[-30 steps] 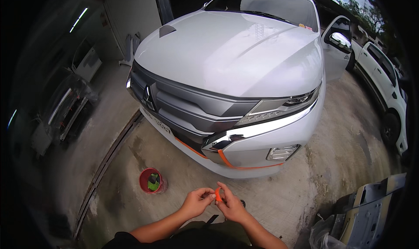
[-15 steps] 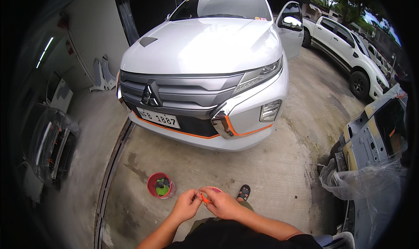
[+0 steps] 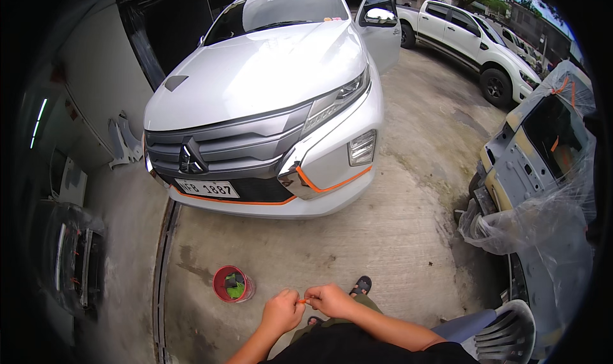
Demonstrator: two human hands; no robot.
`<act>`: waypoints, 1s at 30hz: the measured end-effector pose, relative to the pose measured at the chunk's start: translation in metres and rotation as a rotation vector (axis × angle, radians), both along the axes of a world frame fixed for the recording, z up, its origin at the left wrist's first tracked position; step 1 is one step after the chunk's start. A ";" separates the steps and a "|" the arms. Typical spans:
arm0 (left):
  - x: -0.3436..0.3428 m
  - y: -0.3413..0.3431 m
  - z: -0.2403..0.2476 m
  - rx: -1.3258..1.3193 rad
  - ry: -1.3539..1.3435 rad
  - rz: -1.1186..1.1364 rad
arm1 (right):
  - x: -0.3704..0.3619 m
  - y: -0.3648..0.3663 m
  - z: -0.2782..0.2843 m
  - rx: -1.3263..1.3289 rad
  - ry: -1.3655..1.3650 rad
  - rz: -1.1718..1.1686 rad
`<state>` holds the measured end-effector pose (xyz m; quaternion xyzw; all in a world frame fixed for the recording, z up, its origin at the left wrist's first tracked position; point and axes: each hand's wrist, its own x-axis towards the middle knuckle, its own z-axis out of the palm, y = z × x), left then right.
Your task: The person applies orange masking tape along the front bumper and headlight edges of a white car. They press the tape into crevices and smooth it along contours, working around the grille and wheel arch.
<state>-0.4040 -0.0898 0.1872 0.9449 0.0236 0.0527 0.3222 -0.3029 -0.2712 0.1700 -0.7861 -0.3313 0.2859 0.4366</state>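
Low in front of my body, my left hand [image 3: 282,312] and my right hand [image 3: 329,300] are close together, fingertips pinched. Between them shows a small bit of orange tape [image 3: 302,301], gripped from both sides; the rest of it is hidden by my fingers. A white SUV [image 3: 281,64] stands ahead, nose toward me. Thin orange tape lines [image 3: 332,186] run along its lower bumper trim and around the chrome corner piece. To the left of my hands, a red bucket [image 3: 249,292] sits on the floor with green and dark pieces inside.
A drain channel [image 3: 164,262] crosses the concrete on the left. Car parts wrapped in plastic [image 3: 80,255] lie at far left. On the right stand a plastic-draped vehicle body part [image 3: 517,166] and a grey plastic chair [image 3: 511,332]. Behind, a white pickup [image 3: 453,32] is parked; the SUV's door [image 3: 381,38] is open.
My view has swung right, so the SUV sits further left in it. The hands have shifted slightly apart, and less of the orange tape shows between them.
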 end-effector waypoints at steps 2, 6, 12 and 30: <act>0.011 -0.008 0.002 0.083 0.071 -0.111 | 0.010 -0.015 0.007 -0.073 -0.100 0.045; 0.054 -0.028 0.015 0.136 0.147 -0.290 | 0.048 -0.042 0.029 -0.148 -0.200 0.108; 0.147 -0.079 0.032 0.174 0.243 -0.505 | 0.123 -0.106 0.050 -0.190 -0.284 0.164; 0.223 -0.078 -0.007 0.143 0.651 -0.521 | 0.251 -0.304 -0.127 0.193 0.698 -0.923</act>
